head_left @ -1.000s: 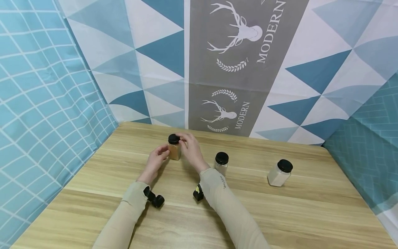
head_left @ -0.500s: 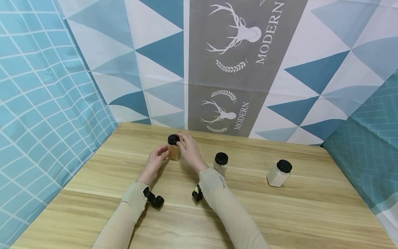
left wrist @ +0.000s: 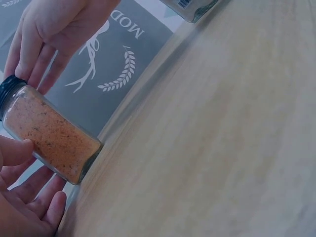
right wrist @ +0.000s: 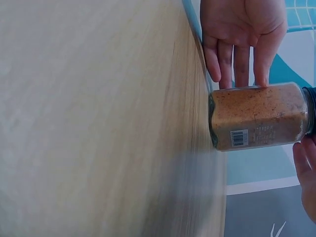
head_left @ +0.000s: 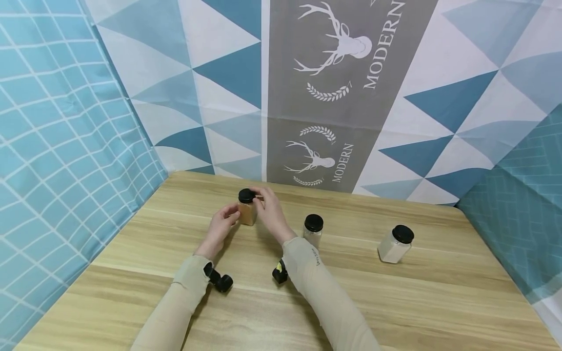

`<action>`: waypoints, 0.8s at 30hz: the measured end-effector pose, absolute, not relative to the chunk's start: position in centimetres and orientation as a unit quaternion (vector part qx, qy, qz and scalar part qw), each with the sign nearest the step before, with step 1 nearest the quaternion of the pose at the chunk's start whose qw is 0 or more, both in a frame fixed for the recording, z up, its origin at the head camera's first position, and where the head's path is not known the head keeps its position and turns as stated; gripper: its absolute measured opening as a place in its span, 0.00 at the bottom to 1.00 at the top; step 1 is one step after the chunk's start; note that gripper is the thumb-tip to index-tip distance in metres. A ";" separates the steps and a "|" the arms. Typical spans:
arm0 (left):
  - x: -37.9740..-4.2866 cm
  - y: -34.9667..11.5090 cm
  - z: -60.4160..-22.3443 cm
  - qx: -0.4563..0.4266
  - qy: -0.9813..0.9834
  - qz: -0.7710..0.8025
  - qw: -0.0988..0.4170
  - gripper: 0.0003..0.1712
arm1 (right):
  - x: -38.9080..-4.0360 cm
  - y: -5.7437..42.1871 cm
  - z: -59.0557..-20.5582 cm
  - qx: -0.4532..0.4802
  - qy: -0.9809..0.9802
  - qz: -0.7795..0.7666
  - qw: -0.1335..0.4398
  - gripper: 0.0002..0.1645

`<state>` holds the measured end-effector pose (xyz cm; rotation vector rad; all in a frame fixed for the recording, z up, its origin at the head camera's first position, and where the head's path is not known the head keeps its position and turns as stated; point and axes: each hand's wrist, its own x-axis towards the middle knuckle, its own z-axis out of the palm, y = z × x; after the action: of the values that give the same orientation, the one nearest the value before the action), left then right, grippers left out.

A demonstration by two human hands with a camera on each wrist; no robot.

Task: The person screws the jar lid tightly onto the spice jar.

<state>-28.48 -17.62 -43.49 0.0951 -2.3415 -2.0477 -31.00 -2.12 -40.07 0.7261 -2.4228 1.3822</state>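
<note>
A glass spice jar (head_left: 247, 215) of orange, dark-flecked seasoning stands upright at the back left of the table. My left hand (head_left: 219, 228) holds its body from the left, the thumb against the glass in the left wrist view. From the right, my right hand (head_left: 271, 214) grips the black lid (head_left: 246, 195), which is on the jar. A barcode label (right wrist: 239, 138) shows on the glass in the right wrist view. Part of the lid is hidden behind the right fingers.
Two more black-lidded jars stand on the wooden table (head_left: 395, 302): one of pale contents (head_left: 312, 236) just right of my right forearm, partly hidden by the sleeve, and a white-filled one (head_left: 393, 247) farther right. Patterned cloth (head_left: 228, 97) hangs behind the table.
The right fingers shift slightly about the lid. Otherwise both hands and all the jars stay in place.
</note>
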 end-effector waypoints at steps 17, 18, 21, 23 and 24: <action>-28.4 -17.3 -42.9 0.030 -0.754 -0.656 0.015 0.24 | -30.8 -2.2 -39.5 0.238 -0.856 0.444 0.115 0.24; -28.4 -17.3 -43.0 0.032 -0.752 -0.658 0.015 0.24 | -30.7 -2.2 -39.5 0.239 -0.857 0.442 0.112 0.24; -28.4 -17.3 -43.1 0.031 -0.753 -0.657 0.013 0.24 | -30.7 -2.2 -39.6 0.245 -0.855 0.444 0.106 0.24; -28.4 -17.3 -43.3 0.032 -0.751 -0.659 0.013 0.24 | -30.7 -2.2 -39.6 0.247 -0.851 0.453 0.102 0.23; -28.4 -17.3 -43.3 0.031 -0.752 -0.659 0.015 0.24 | -30.7 -2.1 -39.7 0.246 -0.849 0.457 0.100 0.23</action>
<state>-28.43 -17.32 -43.35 0.0962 -2.3402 -2.0498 -30.70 -2.14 -39.66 0.7270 -2.5087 1.3522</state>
